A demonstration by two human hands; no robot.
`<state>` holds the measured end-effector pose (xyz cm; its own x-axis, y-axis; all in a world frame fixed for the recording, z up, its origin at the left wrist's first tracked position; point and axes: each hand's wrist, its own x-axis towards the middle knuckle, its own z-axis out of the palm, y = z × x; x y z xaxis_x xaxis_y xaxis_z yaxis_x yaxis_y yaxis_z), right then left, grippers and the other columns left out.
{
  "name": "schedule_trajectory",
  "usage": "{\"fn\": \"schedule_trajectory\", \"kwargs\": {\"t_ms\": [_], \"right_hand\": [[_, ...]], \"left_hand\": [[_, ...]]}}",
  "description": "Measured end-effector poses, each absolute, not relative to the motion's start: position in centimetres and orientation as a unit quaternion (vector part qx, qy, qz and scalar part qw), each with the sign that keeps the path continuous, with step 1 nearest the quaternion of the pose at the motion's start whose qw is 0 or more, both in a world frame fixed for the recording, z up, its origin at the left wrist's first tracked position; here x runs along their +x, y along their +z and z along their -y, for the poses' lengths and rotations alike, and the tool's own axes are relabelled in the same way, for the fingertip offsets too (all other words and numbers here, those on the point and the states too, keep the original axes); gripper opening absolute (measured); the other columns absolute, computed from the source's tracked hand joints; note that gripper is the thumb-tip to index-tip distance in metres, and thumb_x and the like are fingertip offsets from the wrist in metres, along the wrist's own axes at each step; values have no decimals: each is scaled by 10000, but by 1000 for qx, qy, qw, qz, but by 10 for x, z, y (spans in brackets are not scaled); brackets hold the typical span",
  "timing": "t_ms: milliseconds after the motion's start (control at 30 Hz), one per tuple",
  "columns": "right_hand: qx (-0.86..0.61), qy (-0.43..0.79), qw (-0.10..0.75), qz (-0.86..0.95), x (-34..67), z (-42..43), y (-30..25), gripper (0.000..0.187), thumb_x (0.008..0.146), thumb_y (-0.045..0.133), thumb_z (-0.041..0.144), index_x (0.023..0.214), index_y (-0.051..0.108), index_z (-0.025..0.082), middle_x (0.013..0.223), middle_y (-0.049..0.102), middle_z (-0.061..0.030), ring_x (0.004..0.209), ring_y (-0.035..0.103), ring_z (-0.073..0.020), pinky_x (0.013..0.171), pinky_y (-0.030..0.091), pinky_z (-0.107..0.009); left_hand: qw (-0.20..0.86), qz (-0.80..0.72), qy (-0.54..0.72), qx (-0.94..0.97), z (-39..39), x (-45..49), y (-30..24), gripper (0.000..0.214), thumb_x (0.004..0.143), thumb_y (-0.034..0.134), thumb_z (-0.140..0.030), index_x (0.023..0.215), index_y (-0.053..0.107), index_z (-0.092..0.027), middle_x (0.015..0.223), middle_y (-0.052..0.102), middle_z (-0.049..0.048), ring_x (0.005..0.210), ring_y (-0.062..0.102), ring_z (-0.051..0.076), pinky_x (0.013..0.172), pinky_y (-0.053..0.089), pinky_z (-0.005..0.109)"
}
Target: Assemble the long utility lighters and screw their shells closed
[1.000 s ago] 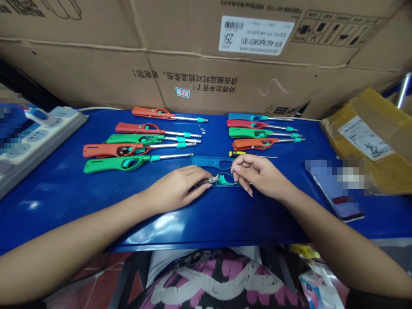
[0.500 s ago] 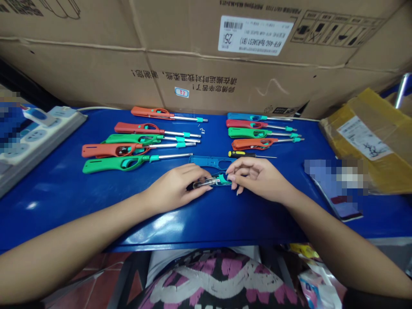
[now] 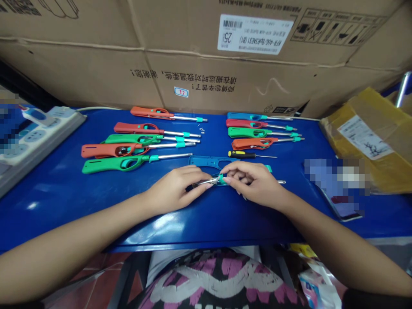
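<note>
A gas lighter lies opened up between my hands at the middle of the blue table. My left hand [image 3: 180, 184] is closed around its fuel tank [image 3: 202, 182], with thumb and index finger pinching near the tank's end. My right hand [image 3: 255, 182] pinches the teal trigger [image 3: 220, 178] with thumb and fingertips. Beyond the right hand, a metal tube end [image 3: 282, 182] and a teal piece [image 3: 268, 168] stick out. Just behind lies a loose blue handle shell [image 3: 206, 161], partly covered by my right fingers. My hands hide most of the lighter's lower shell.
Several lighters [image 3: 109, 165] lie at the left, several more [image 3: 251, 133] at the back right. A yellow-black screwdriver [image 3: 241, 154] lies behind my right hand, small screws [image 3: 201, 130] farther back. A power strip [image 3: 45, 133], phone [image 3: 331, 193], taped parcel [image 3: 363, 141] and large carton [image 3: 180, 56] surround the table.
My right hand has shifted slightly left and down, its fingertips now on the teal trigger. The tube end and teal piece beyond it have come into view. My left hand stays nearly still.
</note>
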<state>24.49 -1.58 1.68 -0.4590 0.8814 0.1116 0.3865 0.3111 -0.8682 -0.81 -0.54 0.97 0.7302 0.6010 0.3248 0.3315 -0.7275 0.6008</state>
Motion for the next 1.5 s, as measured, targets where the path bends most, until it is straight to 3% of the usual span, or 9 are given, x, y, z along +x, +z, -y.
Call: {"fn": "schedule_trajectory", "kwargs": {"t_ms": [267, 400, 533, 700, 967, 1500], "right_hand": [[-401, 363, 300, 786, 243, 15, 11, 120, 933, 651, 280, 899, 705, 178, 704, 597, 20, 575, 500, -64, 496, 403, -176], [-413, 390, 292, 769, 243, 16, 13, 113, 928, 638, 281, 943, 684, 179, 687, 579, 26, 562, 499, -68, 474, 412, -174], [-418, 465, 296, 722, 243, 19, 19, 147, 895, 644, 238, 1025, 604, 182, 766, 610, 14, 570, 576, -79, 454, 493, -174], [-405, 485, 297, 716, 244, 19, 17, 109, 927, 655, 279, 912, 659, 171, 707, 645, 9, 550, 664, -101, 510, 599, -211], [-360, 367, 329, 792, 246, 17, 13, 151, 963, 630, 240, 950, 769, 182, 802, 710, -32, 539, 606, -76, 475, 507, -202], [-334, 322, 311, 829, 246, 15, 14, 151, 963, 611, 194, 973, 762, 195, 857, 743, -38, 704, 637, -120, 588, 491, -240]], "left_hand": [[258, -247, 229, 906, 7, -7, 11, 245, 1026, 548, -269, 1169, 702, -143, 955, 718, 70, 872, 650, 184, 817, 514, 324], [250, -251, 231, 906, 7, -7, 12, 243, 1026, 543, -268, 1168, 702, -152, 955, 721, 70, 871, 650, 188, 815, 514, 332], [248, -262, 243, 901, 7, -7, 12, 247, 1032, 516, -262, 1161, 694, -150, 950, 726, 75, 844, 646, 186, 784, 515, 328], [250, -262, 253, 897, 6, -7, 13, 237, 1035, 498, -250, 1156, 679, -156, 1019, 738, 82, 892, 656, 190, 825, 523, 339], [247, -262, 260, 896, 7, -6, 17, 207, 1027, 501, -209, 1129, 670, -147, 1034, 735, 67, 915, 651, 180, 839, 515, 315], [240, -254, 257, 901, 6, -5, 17, 225, 1024, 497, -244, 1110, 687, -159, 984, 744, 73, 869, 666, 187, 804, 532, 334]]}}
